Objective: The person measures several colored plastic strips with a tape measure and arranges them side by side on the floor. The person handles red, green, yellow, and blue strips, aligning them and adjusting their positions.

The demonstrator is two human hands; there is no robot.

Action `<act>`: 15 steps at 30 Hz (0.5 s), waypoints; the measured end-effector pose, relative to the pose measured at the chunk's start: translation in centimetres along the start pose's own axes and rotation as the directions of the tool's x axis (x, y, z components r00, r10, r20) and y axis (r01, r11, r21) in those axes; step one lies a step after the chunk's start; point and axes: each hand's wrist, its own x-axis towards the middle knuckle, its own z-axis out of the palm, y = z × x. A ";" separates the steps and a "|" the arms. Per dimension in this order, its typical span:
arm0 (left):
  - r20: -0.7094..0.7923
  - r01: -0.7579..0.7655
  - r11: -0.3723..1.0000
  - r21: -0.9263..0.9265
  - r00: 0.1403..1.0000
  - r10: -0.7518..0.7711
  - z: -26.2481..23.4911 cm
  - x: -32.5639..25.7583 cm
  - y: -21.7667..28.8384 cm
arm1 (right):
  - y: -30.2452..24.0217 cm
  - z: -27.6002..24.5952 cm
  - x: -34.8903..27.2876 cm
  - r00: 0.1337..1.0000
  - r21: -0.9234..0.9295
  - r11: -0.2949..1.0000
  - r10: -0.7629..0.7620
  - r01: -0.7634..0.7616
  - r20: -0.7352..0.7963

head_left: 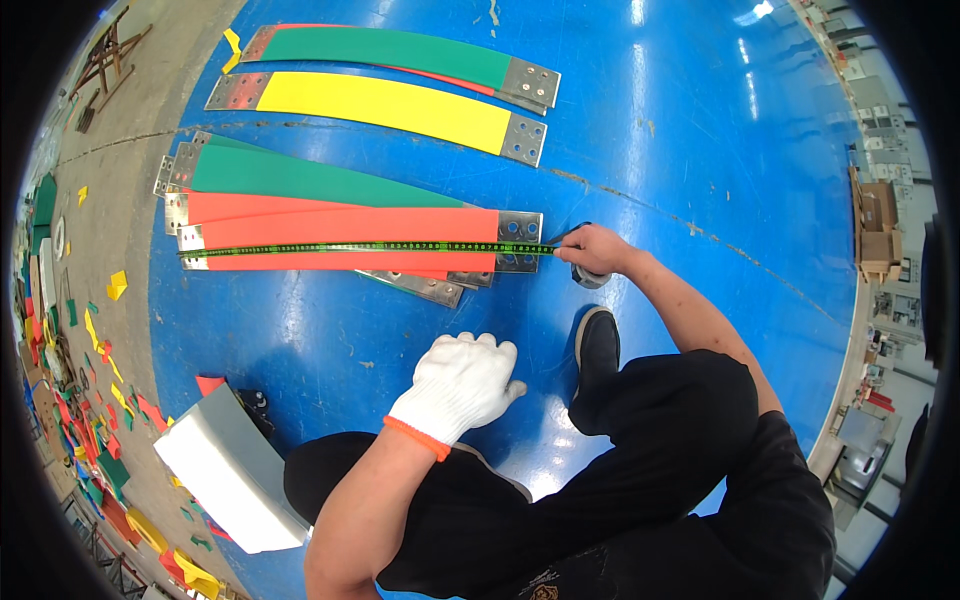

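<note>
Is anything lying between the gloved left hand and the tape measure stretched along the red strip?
Nothing visible blocks it. Between the left hand and the tape measure lies bare blue floor, except for the metal end of a lower strip poking out just below the red strip. The right hand holds the tape's case end.

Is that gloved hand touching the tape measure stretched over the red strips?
Apart. In the head view the gloved left hand sits low, with bare blue floor between it and the tape measure; the bare right hand holds the tape's end.
</note>
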 end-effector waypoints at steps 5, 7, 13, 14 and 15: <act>0.015 0.033 0.999 0.009 0.999 -0.033 -0.2 -0.1 0.4 | 0.0 0.0 -0.1 1.000 -0.009 1.000 -0.005 0.005 0.005; 0.015 0.032 0.999 0.008 0.999 -0.032 -0.3 -0.2 0.4 | 0.0 -0.1 -0.1 1.000 -0.010 1.000 -0.009 0.009 0.003; 0.018 0.034 0.999 0.006 0.999 -0.034 0.2 0.3 1.1 | 0.5 0.0 0.0 1.000 -0.009 1.000 -0.006 0.006 0.023; 0.005 0.029 1.000 -0.003 1.000 -0.029 0.0 -0.1 0.4 | 0.7 0.1 0.0 1.000 -0.021 1.000 -0.014 0.014 0.016; 0.044 0.085 0.996 0.030 0.995 -0.086 0.4 0.5 1.1 | 1.0 0.2 0.1 0.999 -0.045 0.998 -0.047 0.047 -0.003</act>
